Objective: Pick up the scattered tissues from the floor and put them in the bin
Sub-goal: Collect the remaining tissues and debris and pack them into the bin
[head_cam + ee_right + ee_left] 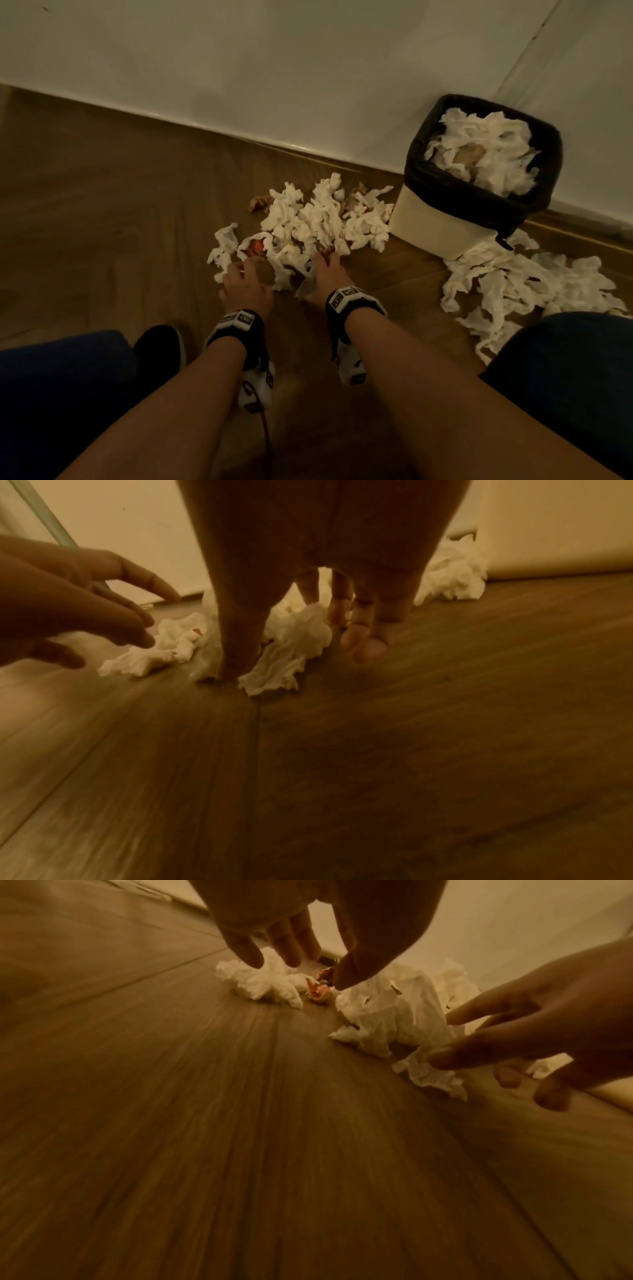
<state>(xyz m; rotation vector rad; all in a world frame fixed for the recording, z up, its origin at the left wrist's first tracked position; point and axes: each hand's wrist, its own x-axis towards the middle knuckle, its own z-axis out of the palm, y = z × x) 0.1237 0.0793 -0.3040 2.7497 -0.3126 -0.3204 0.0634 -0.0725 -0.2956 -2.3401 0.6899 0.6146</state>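
1. White crumpled tissues [308, 222] lie in a heap on the wood floor [102, 205]; its long axis runs from near left to far right, and its far-right end reaches the bin [442, 226].
2. Second spread of tissues [520, 284] lies to the near right of the bin, well apart from both hands.
3. Bin stands upright against the white wall [274, 68], lined with a black bag [548, 171] and already filled with tissues up to its rim.
4. Left hand [245, 284]: at the near-left edge of the heap, fingers spread and only loosely bent, holding nothing. The left wrist view shows its fingertips [250, 955] above the tissue, not closed on it.
5. Right hand [325, 270]: at the near edge of the heap. The right wrist view shows its thumb tip down on a tissue [281, 664] at the floor, with the fingers [366, 647] curled low beside it. Whether the tissue is actually pinched cannot be told.
6. Small reddish scraps [255, 245] sit among the tissues.
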